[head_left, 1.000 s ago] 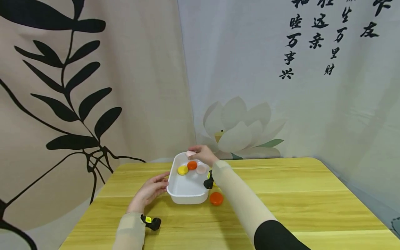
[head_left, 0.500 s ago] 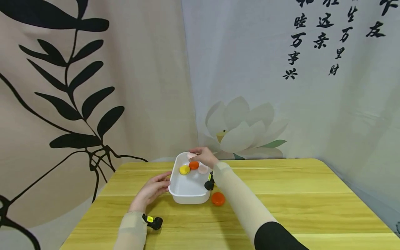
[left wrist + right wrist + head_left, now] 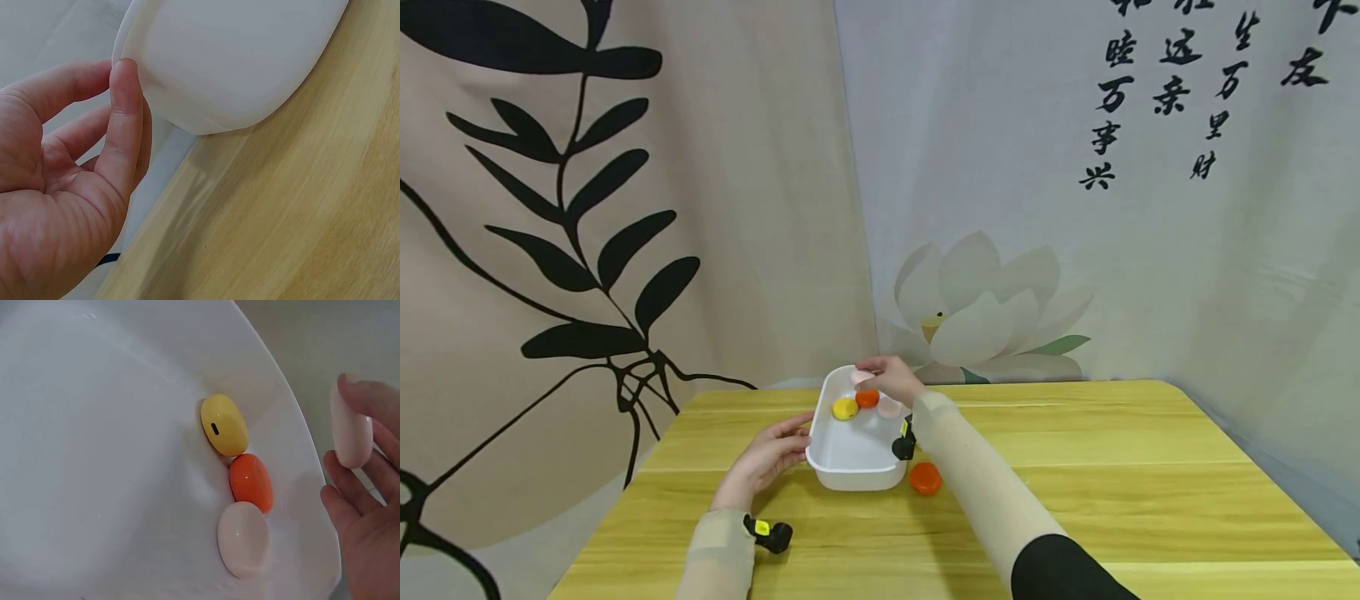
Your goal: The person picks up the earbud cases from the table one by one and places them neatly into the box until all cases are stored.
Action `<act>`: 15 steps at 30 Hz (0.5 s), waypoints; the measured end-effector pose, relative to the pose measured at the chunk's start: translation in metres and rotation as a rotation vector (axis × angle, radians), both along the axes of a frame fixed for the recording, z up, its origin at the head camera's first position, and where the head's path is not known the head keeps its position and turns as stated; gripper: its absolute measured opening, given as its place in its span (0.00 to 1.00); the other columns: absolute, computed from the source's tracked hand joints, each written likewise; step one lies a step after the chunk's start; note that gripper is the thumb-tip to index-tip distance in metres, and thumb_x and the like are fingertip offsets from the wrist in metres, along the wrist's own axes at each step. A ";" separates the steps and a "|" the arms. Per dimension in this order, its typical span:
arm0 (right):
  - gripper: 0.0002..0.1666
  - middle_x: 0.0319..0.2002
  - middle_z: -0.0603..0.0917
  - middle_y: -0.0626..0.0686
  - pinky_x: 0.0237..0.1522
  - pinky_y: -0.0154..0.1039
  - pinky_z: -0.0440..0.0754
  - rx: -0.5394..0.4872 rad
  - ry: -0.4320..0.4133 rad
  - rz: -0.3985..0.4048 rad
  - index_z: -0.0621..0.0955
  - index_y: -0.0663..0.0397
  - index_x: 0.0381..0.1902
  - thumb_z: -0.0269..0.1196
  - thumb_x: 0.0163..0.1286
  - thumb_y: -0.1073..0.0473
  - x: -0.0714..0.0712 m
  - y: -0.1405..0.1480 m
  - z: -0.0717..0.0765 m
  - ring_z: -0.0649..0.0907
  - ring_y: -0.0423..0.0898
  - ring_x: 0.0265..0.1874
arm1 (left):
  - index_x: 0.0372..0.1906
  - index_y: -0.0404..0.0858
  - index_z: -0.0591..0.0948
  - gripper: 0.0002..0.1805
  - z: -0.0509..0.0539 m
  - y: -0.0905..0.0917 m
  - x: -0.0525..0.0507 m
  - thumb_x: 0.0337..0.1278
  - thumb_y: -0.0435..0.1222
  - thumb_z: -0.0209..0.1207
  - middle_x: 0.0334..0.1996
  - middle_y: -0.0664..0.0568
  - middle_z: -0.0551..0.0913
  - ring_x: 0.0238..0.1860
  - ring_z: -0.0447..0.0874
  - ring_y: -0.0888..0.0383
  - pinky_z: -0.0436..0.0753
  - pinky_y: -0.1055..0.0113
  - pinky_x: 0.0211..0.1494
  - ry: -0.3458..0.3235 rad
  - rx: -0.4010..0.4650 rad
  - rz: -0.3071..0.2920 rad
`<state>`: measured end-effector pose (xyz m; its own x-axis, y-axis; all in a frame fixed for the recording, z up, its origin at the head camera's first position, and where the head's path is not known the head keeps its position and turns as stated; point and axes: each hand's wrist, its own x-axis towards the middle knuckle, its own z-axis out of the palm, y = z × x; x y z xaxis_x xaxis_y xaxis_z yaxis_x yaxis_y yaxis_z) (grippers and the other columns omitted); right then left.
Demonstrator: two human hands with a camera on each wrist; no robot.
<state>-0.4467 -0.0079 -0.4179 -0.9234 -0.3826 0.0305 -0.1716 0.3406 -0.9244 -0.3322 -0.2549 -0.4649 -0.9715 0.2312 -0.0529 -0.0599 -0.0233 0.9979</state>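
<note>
In the head view a white plastic tray (image 3: 859, 454) stands on the table, its far end near the table's back edge. My left hand (image 3: 763, 457) holds its left side, thumb and index finger at the rim in the left wrist view. My right hand (image 3: 895, 380) is over the tray's far end and pinches a pale pink, smooth, pebble-shaped piece (image 3: 351, 428). Inside the tray lie three similar rounded pieces side by side: a yellow piece (image 3: 225, 425) with a small black slot, an orange piece (image 3: 251, 482) and another pale pink piece (image 3: 244, 539).
Another orange piece (image 3: 925, 478) lies on the wooden table (image 3: 1120, 492), just right of the tray's near corner and beside my right forearm. Behind the table hangs a printed cloth (image 3: 760, 208). A small black camera (image 3: 904, 442) on my right wrist hides part of the tray's right side.
The right hand has lowered the pinched pale pink piece slightly at the tray's far end. A bit of yellow by the right wrist is now hidden. The left hand keeps its hold.
</note>
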 end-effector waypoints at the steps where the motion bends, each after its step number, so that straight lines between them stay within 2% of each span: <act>1: 0.26 0.54 0.81 0.50 0.57 0.43 0.76 0.001 0.003 0.000 0.82 0.51 0.56 0.72 0.58 0.59 0.000 0.000 -0.001 0.78 0.48 0.50 | 0.72 0.28 0.60 0.30 0.000 0.000 0.000 0.67 0.24 0.51 0.52 0.32 0.71 0.40 0.80 0.54 0.83 0.69 0.44 0.000 0.000 -0.001; 15: 0.27 0.54 0.82 0.51 0.56 0.42 0.77 0.005 0.008 0.000 0.82 0.53 0.56 0.72 0.57 0.59 -0.001 -0.002 -0.004 0.78 0.49 0.49 | 0.72 0.29 0.60 0.30 0.001 -0.001 0.000 0.67 0.26 0.51 0.52 0.34 0.72 0.40 0.79 0.54 0.83 0.69 0.44 -0.006 0.001 -0.002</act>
